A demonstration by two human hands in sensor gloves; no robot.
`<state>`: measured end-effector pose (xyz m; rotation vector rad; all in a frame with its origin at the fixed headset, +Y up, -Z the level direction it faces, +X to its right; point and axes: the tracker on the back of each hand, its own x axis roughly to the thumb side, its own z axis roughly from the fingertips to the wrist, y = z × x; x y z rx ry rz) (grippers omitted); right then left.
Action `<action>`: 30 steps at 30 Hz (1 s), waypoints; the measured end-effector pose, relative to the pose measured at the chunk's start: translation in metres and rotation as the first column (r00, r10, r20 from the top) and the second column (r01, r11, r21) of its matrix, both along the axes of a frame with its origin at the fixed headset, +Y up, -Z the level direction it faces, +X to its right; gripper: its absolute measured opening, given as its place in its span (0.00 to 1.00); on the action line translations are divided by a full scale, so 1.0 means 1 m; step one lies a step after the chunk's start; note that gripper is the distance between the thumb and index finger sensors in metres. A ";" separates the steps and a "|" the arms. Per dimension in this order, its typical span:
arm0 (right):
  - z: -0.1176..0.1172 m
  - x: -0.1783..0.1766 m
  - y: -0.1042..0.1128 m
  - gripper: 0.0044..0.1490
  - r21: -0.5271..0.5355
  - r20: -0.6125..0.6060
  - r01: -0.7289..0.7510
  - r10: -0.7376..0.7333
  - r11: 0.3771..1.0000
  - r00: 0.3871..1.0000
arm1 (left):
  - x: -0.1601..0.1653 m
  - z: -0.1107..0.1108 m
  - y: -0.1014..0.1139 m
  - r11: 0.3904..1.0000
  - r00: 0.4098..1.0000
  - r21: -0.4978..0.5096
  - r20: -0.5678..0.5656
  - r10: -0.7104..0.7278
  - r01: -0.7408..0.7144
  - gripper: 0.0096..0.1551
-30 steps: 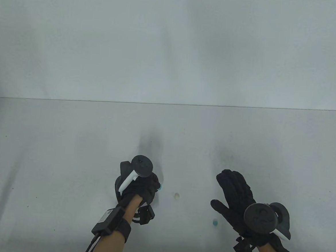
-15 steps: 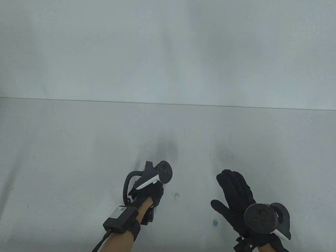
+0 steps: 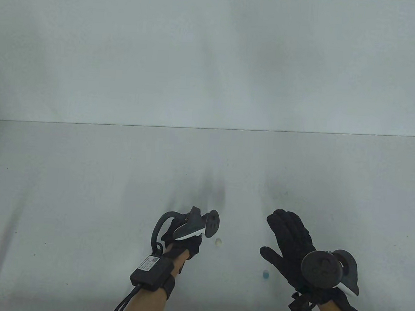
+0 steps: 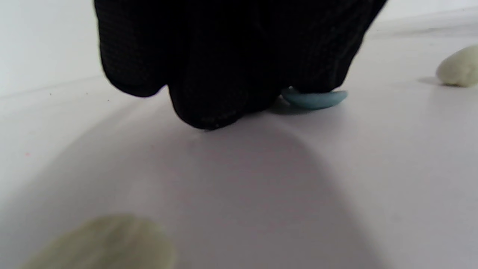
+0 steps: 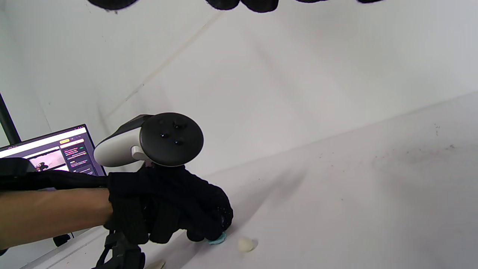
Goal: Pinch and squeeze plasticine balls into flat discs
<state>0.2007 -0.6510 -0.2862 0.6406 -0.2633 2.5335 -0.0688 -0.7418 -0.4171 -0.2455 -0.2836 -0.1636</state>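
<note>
My left hand (image 3: 188, 244) is curled into a fist, knuckles down on the table. Its fingers (image 4: 224, 82) press on a flattened blue plasticine piece (image 4: 313, 99), which also shows under the fist in the right wrist view (image 5: 217, 239). A cream ball (image 3: 218, 242) lies just right of the fist, apart from it; it also shows in the left wrist view (image 4: 457, 67). A small blue ball (image 3: 265, 274) lies left of my right hand (image 3: 287, 235). That hand is open and flat and holds nothing.
A cream flattened piece (image 4: 104, 243) lies close under my left wrist. A laptop screen (image 5: 56, 153) stands off the table's left side. The white table (image 3: 84, 189) ends at a white wall at the back.
My left hand has shifted right and rolled over, so its tracker now lies on its side. The blue piece at its fingertips is now hidden in the table view. The right hand has not moved.
</note>
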 end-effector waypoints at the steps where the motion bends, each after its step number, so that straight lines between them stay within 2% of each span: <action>1: 0.000 0.000 0.000 0.50 0.001 0.000 0.001 -0.001 1.000 1.000 | -0.001 0.000 0.000 1.000 1.000 -0.004 0.001 0.005 -0.005 0.26; 8: 0.000 0.000 0.000 0.50 0.000 -0.001 0.000 0.000 1.000 1.000 | -0.014 0.000 0.008 0.985 0.986 -0.059 -0.051 0.159 -0.162 0.28; 12: 0.000 0.000 0.000 0.50 0.000 0.001 0.002 -0.002 1.000 1.000 | -0.024 0.010 0.026 0.976 0.975 0.009 -0.031 0.218 -0.218 0.33; 18: 0.000 0.000 0.000 0.50 -0.001 0.002 -0.003 0.003 1.000 1.000 | -0.047 0.041 0.071 0.907 0.917 0.135 0.076 0.393 -0.400 0.44; 22: -0.001 0.000 -0.001 0.50 -0.005 0.007 -0.008 0.008 1.000 1.000 | -0.059 0.067 0.093 0.877 0.894 0.184 0.168 0.416 -0.443 0.49; 26: -0.002 -0.002 -0.003 0.50 -0.019 0.003 -0.019 0.019 1.000 1.000 | -0.076 0.091 0.098 0.843 0.860 0.189 0.206 0.467 -0.503 0.51; 30: -0.002 -0.004 -0.006 0.50 -0.029 0.006 -0.052 0.053 0.998 0.999 | -0.086 0.107 0.089 0.870 0.878 0.164 0.217 0.427 -0.464 0.54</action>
